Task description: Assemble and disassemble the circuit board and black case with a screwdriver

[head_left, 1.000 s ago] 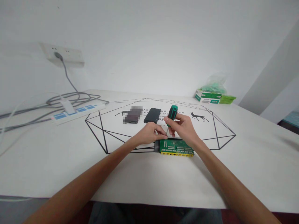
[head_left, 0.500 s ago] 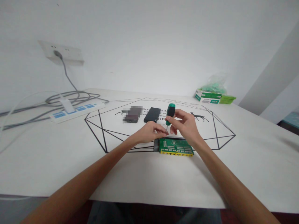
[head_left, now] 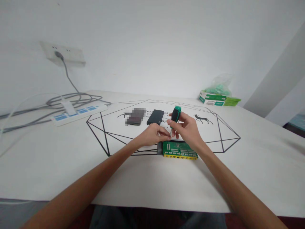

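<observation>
In the middle of the table lies a green circuit board (head_left: 179,149) with a yellow row of ports along its near edge. It sits on a thin grey metal casing (head_left: 159,149), which shows at the left end. My right hand (head_left: 187,128) grips a green-and-black screwdriver (head_left: 176,114) by its handle, above the board's far left side. The shaft points down and slightly left; its tip is hidden by fingers. At the board's far left corner, my left hand (head_left: 154,135) has thumb and fingers closed together beside the shaft. Whatever they pinch is too small to make out.
Beyond my hands lie a black rectangular case (head_left: 155,117) and a partly blurred dark phone-like object (head_left: 135,117). On the left are a white power strip (head_left: 78,113) and coiled grey cables (head_left: 71,98). Green-and-white boxes (head_left: 212,98) with a plastic bag stand at the back right.
The screwdriver's handle has tilted a little to the right, and my right hand's fingers have shifted on it. My left hand and the circuit board stay almost where they were.
</observation>
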The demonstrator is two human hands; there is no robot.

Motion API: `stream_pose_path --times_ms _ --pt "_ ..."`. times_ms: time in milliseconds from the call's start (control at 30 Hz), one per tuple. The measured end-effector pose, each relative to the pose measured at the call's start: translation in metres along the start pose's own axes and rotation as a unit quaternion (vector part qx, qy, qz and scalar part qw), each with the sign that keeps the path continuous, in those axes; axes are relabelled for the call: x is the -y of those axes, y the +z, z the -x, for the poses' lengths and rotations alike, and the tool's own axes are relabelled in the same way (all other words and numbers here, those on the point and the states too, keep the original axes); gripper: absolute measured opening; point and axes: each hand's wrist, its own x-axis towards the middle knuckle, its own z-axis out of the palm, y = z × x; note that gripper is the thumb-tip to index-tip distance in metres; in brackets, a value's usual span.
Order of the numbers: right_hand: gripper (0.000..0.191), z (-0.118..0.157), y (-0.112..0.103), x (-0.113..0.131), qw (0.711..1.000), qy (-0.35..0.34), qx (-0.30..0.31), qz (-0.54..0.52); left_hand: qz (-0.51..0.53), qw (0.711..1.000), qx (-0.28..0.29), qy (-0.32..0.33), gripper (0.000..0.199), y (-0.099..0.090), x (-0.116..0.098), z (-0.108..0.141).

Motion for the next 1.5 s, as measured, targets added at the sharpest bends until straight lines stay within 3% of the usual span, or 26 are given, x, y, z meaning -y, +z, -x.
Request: stream_pose_path --times_ms 233,567,700,900,1167,1500 --pt "0.036 0.002 0.0 0.003 0.999 0.03 0.02 -0.002 -0.007 1.0 0.011 0.023 0.021 -0.002 -0.006 0.002" --pt "0.037 0.002 -0.001 0.004 0.999 0.024 0.022 -0.007 0.007 1.0 0.004 -0.03 0.023 -0.001 -0.006 0.003" --pt "0.041 0.002 0.0 0.005 0.999 0.029 0.014 -0.013 0.019 1.0 -0.011 -0.018 0.018 0.0 -0.006 0.002" --pt "0.042 0.002 0.002 0.006 0.999 0.042 0.024 -0.023 0.022 0.999 0.023 0.009 0.018 -0.001 -0.013 0.003" --pt "0.037 0.002 0.001 0.002 0.999 0.03 0.029 -0.01 0.019 1.0 -0.009 -0.019 0.019 0.002 -0.007 0.002" --pt "0.041 0.0 -0.002 -0.001 0.999 0.039 0.028 -0.01 -0.029 0.998 0.022 0.043 0.021 -0.004 -0.007 0.003"
